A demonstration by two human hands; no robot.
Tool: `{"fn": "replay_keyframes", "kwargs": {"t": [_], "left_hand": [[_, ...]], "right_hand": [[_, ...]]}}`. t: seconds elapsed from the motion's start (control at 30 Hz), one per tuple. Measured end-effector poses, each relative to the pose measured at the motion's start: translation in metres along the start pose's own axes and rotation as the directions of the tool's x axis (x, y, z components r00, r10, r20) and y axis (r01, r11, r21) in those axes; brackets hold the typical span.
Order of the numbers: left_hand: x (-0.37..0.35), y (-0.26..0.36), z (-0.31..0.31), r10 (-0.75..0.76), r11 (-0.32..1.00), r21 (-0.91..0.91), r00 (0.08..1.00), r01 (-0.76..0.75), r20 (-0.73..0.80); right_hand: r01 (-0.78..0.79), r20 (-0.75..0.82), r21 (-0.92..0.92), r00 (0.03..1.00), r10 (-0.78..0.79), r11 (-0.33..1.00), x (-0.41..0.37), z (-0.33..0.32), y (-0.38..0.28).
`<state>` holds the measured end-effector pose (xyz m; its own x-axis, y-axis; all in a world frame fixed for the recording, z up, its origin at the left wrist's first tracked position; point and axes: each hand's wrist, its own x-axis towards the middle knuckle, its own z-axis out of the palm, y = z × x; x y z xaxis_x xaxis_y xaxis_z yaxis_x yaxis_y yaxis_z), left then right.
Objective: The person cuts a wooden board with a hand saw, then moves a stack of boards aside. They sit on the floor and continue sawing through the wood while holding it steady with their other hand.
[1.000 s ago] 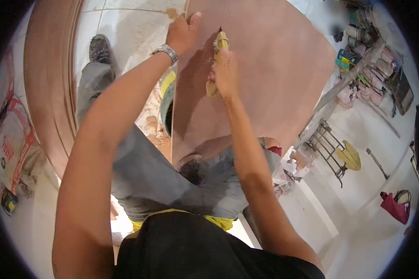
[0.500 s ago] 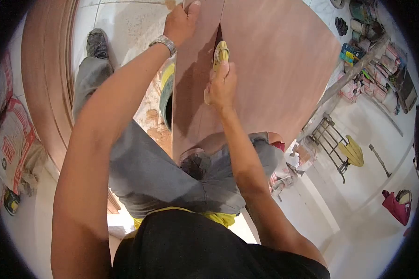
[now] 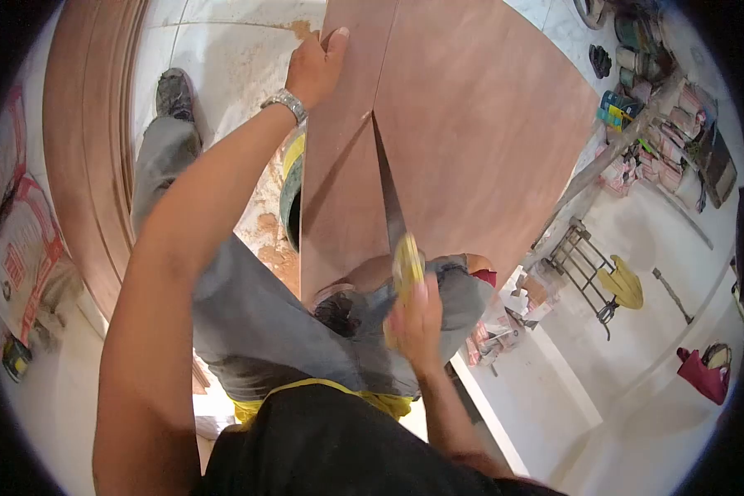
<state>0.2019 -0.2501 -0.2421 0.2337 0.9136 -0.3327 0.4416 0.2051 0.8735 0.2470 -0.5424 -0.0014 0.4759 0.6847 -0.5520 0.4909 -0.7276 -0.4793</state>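
A large reddish-brown plywood sheet [image 3: 479,124] spreads in front of me, with a thin straight line running up it. My left hand [image 3: 316,68] grips its left edge near the top, thumb on the upper face. Lower down, my right hand [image 3: 417,322] is wrapped around the yellow handle of a handsaw [image 3: 390,186], slightly smeared by motion. Most of the dark blade shows above the sheet, its far end meeting the line. My shoe [image 3: 339,310] and bent knee rest on the near part of the sheet.
Beneath the left edge stands a dark green round container [image 3: 291,198]. A curved brown wooden frame [image 3: 87,157] rises at left, beside printed sacks [image 3: 25,248]. To the right are a metal rack [image 3: 572,256], a yellow shovel blade [image 3: 622,283] and a maroon bag [image 3: 704,374].
My right hand has pulled the saw back toward my body, baring much more of its blade. My left hand stays on the sheet's edge.
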Motion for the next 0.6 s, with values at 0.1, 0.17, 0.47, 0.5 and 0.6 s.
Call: {"fn": "replay_keyframes", "kwargs": {"t": [0.1,0.17,0.47,0.5,0.6], "left_hand": [[-0.004,-0.005,0.001,0.029,0.999,-0.023,0.999,-0.029,0.016],[0.001,-0.002,0.0,-0.016,0.999,0.03,1.0,0.016,0.012],[0.001,-0.01,0.005,-0.043,0.995,0.087,0.999,0.041,0.019],[0.002,-0.009,0.005,-0.038,0.998,0.055,0.999,0.037,0.014],[-0.004,-0.014,0.007,-0.022,1.0,-0.019,1.0,0.022,-0.004]], "right_hand": [[0.092,-0.209,0.036,0.974,-0.083,0.995,0.141,0.07,0.026],[-0.011,-0.199,0.342,0.977,0.083,0.94,0.206,0.084,0.007],[0.137,-0.201,0.115,0.973,-0.112,0.984,0.111,0.046,0.021],[0.134,-0.185,0.032,0.975,-0.126,0.99,0.073,0.034,0.023],[-0.286,0.035,0.308,0.957,0.289,0.907,-0.03,-0.014,-0.012]]}}
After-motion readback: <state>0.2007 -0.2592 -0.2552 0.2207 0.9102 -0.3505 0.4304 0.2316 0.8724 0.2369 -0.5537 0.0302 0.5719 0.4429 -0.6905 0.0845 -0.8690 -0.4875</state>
